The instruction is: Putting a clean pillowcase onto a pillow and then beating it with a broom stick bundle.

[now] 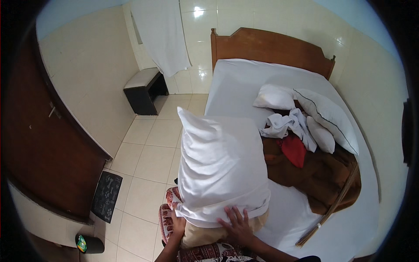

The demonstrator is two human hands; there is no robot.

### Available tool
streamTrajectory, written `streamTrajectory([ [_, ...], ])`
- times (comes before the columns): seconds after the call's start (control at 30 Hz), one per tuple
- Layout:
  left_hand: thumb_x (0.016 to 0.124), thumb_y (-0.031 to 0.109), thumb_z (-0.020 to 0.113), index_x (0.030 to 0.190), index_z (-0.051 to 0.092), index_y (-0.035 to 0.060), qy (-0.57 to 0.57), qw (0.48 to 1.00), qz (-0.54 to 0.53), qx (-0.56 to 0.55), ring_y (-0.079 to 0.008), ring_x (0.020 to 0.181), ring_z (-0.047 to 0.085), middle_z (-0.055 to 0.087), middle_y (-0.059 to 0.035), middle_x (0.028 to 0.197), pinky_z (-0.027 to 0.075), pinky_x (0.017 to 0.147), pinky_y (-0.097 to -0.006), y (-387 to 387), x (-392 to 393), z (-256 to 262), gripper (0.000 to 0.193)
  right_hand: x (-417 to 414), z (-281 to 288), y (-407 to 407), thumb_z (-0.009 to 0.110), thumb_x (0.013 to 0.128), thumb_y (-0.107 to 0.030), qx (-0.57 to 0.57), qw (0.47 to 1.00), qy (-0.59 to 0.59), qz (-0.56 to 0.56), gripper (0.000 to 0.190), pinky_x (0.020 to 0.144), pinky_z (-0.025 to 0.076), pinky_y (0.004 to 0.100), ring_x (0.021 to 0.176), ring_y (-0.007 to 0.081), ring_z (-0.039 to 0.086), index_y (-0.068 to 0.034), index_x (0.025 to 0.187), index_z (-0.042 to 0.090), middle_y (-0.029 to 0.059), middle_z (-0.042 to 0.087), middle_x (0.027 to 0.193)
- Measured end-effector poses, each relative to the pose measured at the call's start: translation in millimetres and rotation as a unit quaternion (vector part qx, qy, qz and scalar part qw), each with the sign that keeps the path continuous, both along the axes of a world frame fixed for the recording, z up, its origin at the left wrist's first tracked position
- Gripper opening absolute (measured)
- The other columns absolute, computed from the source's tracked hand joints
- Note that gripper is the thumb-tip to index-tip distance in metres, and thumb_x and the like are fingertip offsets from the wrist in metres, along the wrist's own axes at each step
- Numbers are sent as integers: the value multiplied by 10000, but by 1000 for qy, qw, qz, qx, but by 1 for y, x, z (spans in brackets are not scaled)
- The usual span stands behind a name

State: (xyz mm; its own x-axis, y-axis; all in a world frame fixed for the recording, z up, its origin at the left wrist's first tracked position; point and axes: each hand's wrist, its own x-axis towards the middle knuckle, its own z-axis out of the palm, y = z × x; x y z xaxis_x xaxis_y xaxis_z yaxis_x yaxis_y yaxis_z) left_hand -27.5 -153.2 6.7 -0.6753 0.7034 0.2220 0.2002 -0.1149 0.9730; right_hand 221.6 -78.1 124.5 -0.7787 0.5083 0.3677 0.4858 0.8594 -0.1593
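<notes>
A large pillow lies across the person's lap, mostly covered by a white pillowcase (pixel 226 163). Its bare beige end (pixel 203 237) shows nearest the body. My left hand (pixel 177 220) grips the pillowcase's open edge at the left corner, its thumb side against the cloth. My right hand (pixel 237 226) rests on the pillow near that edge, fingers spread over the folded white cloth and the palm by the beige part. Patterned red and white clothing (pixel 167 219) shows beside and below the pillow.
On the white-sheeted bed (pixel 340 235) lie a brown blanket (pixel 314 180), a red cloth (pixel 294 150), a crumpled white cloth (pixel 281 124), a white pillow (pixel 330 118), smaller pillows and a stick broom (pixel 337 199). A stool (pixel 140 95), doormat (pixel 107 196) and bin (pixel 95 245) stand left.
</notes>
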Motion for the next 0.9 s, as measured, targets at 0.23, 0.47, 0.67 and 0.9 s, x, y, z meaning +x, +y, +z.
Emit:
streamTrajectory([
  [0.23, 678, -73, 379, 1043, 443, -33, 189, 961, -39, 196, -182, 832, 486, 498, -123, 908, 393, 790, -313, 103, 22, 235, 372, -73, 14, 95, 511, 817, -169, -214, 884, 415, -22, 235, 735, 453, 342, 806, 237, 565, -38, 1012, 528, 88, 564, 816],
  [0.47, 701, 122, 653, 941, 587, 51, 434, 779, -324, 315, -263, 963, 520, 516, -127, 1091, 383, 877, -421, 146, 89, 357, 258, -73, 64, 140, 431, 877, -298, -383, 515, 766, -37, 329, 787, 432, 342, 914, 239, 513, -51, 1090, 468, 79, 509, 980],
  [0.67, 654, 299, 730, 1243, 421, 98, 458, 883, -96, 26, -356, 1157, 385, 387, -146, 1268, 306, 977, -409, 202, 57, 288, 695, -5, 29, 142, 381, 892, -401, -424, 373, 819, -96, 479, 935, 363, 377, 1106, 251, 432, -61, 1229, 378, 103, 424, 1220],
  [0.9, 734, 365, 642, 1228, 416, 62, 346, 909, -232, -9, -354, 1021, 505, 469, -175, 1180, 420, 833, -426, 250, 95, 136, 622, 75, -40, 96, 439, 885, -371, -533, 521, 579, -331, 436, 854, 397, 376, 1057, 215, 493, -57, 1187, 459, 101, 511, 1159],
])
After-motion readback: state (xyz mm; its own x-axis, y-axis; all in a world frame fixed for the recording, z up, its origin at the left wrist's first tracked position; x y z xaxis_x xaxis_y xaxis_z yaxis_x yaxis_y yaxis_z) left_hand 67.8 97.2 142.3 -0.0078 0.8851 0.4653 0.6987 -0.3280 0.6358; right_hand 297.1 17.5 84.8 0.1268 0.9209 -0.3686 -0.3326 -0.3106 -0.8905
